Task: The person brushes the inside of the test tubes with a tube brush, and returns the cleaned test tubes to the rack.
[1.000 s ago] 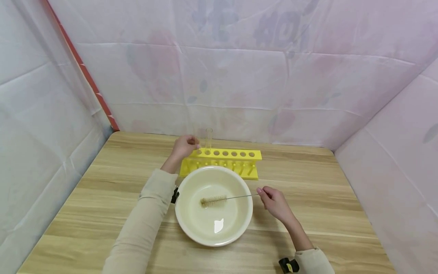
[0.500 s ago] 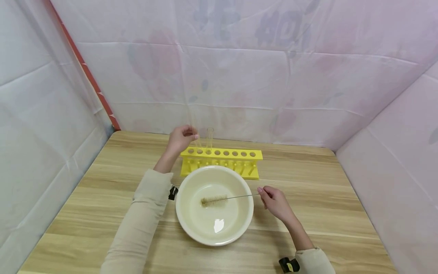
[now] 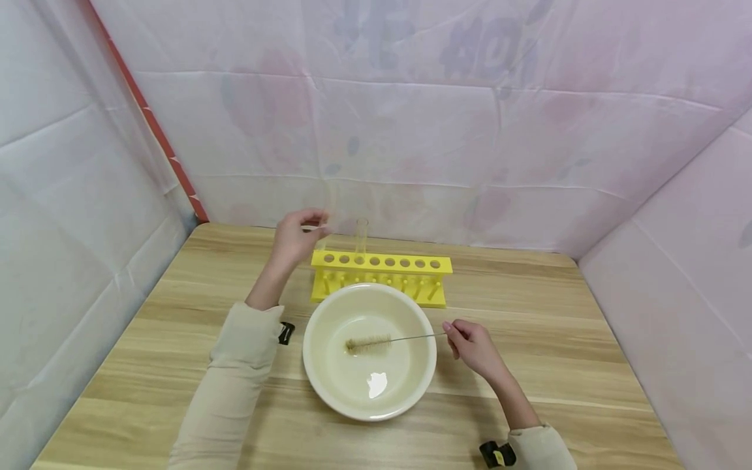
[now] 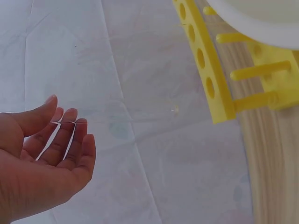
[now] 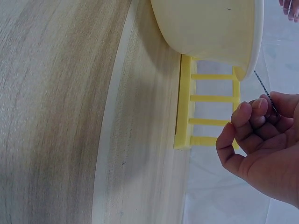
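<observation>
My left hand (image 3: 296,236) pinches a clear glass test tube (image 4: 149,113) between thumb and fingers, just beyond the rack's left end. In the left wrist view the tube's rounded end is apart from the yellow test tube rack (image 3: 397,262). Another clear test tube (image 3: 361,238) stands upright in the rack, towards its left. My right hand (image 3: 474,349) pinches the thin twisted-wire handle of a test tube brush (image 3: 371,343). The brush's bristled head lies inside the cream basin (image 3: 411,378), its handle passing over the right rim.
The basin stands directly in front of the rack and hides part of its base. Both are on a wood-grain table (image 3: 546,339). Pale cloth hangings (image 3: 399,143) rise behind the table and at both sides. A black wrist strap (image 3: 496,454) shows at the right sleeve.
My left hand has moved up and left from the rack's left end, carrying the test tube clear of the holes. The right hand and the brush have stayed put.
</observation>
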`<control>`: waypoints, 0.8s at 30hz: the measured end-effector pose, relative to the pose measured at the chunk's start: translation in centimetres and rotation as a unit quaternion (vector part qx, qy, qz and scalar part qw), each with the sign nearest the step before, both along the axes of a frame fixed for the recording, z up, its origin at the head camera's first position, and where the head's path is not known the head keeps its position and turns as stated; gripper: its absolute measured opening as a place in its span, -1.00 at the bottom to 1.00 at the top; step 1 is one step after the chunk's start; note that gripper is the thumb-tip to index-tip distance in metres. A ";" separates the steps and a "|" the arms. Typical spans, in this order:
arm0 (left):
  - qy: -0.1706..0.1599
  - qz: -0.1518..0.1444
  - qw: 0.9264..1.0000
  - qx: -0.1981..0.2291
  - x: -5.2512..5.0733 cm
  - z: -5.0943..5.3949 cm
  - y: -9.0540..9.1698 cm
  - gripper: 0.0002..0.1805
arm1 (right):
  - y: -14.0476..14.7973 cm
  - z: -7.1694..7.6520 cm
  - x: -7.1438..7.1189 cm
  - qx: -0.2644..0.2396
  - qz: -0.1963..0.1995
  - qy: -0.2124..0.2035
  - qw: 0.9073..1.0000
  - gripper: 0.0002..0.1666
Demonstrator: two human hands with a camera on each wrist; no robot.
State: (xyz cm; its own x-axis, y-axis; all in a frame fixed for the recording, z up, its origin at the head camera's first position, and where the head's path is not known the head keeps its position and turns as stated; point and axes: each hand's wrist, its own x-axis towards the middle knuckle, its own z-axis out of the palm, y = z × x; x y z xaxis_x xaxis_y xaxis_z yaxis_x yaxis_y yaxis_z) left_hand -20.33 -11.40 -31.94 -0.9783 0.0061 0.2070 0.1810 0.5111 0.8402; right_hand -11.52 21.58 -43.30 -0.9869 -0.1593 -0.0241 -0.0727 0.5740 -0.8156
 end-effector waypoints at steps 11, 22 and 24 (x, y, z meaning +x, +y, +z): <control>-0.015 -0.017 0.996 -0.088 2.3 -1.1 -1.8 -0.72 | 0.6 0.5 -0.1 -0.030 0.009 -0.033 0.999 -0.52; -0.031 -0.061 0.982 -0.179 4.4 -3.1 -3.4 -0.76 | 1.3 1.1 -0.2 -0.090 -0.004 -0.095 0.991 -0.55; -0.041 -0.065 0.977 -0.199 4.7 -3.4 -3.7 -0.79 | 1.5 1.1 -0.3 -0.102 -0.009 -0.101 0.990 -0.55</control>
